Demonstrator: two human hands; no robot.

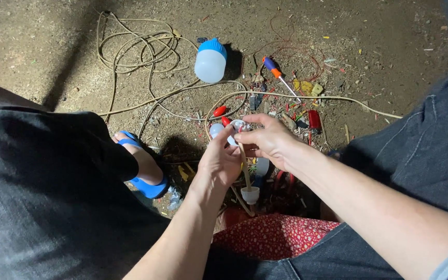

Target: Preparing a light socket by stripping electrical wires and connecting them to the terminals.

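At the far left a dark trouser leg fills the lower corner, and just past it a foot in a blue sandal rests on the dirt floor. Above the foot a tangle of pale cord loops over the ground, and a white bulb with a blue cap lies beside the loops. In the middle the left hand rises from below, its fingers closed on a small white round part held above the floor; how much of the part they cover cannot be told. A beige wire hangs from the hands down to a small white socket, above a patch of red flowered cloth. The right hand comes in from the right, its fingers pinching the same white part from above, touching the left hand. Beyond it a screwdriver with a blue and orange handle lies among red bits and scraps, and a second dark trouser leg closes the right side
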